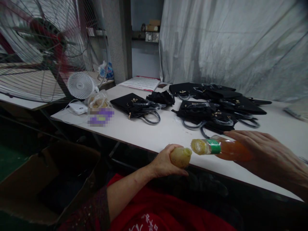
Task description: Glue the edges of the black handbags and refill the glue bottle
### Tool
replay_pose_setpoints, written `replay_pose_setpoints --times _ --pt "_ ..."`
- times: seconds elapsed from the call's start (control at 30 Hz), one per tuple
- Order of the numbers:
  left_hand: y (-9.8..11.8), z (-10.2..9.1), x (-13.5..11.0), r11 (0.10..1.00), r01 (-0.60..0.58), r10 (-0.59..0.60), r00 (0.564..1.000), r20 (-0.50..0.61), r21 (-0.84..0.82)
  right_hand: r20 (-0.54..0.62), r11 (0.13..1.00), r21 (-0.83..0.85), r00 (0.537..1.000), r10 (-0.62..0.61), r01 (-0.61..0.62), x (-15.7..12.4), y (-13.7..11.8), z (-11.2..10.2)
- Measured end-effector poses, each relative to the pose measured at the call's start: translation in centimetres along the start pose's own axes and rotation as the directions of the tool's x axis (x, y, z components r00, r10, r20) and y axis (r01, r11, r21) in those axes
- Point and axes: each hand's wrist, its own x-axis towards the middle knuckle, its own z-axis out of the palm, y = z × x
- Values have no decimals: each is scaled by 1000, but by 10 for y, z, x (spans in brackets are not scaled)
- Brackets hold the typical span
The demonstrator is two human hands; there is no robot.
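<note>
Head view. Two bottles are held near the front edge of the white counter (141,134), one in each hand. The left hand (161,164) has its fingers wrapped around a small yellowish bottle (180,158), whose narrow neck points up and to the right. The right hand (267,154) grips a larger transparent bottle (234,149) of amber liquid, its fingers over the upper side; the underside of this grip is hidden.

The key relation is that of the two necks. The long axis of the larger bottle runs nearly level across the view, from the right hand leftward, so that its whitish-yellow mouth end, beyond a green band (215,146), faces the small bottle. The mouth end lies just beside the small bottle's neck, on its right; whether they touch cannot be told, nor whether liquid passes between them. The left hand is the nearer to the point of meeting, the right hand gripping farther back along its bottle.

Beyond, black handbags (196,109) with wrapped handles lie on the counter.
</note>
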Motion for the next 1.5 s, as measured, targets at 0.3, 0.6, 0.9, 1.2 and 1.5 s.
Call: replay_pose_setpoints --times 0.3,0.6,0.9,1.2,1.5 --pt "-4 1 1 999 4 -3 1000 11 -36 -2 999 -25 999 -38 38 0 6 1" --pt "-4 3 3 999 7 -6 1000 14 -54 -34 992 -99 996 -77 73 9 7 -7" --pt "0 4 2 997 32 -29 999 31 -75 -39 992 -98 996 -86 82 7 9 -8" --pt "3 5 2 994 43 -39 998 46 -104 -44 991 -104 995 -89 85 7 9 -8" --pt "5 8 3 991 73 -66 996 66 -110 -36 993 -80 995 -91 88 4 15 -9"
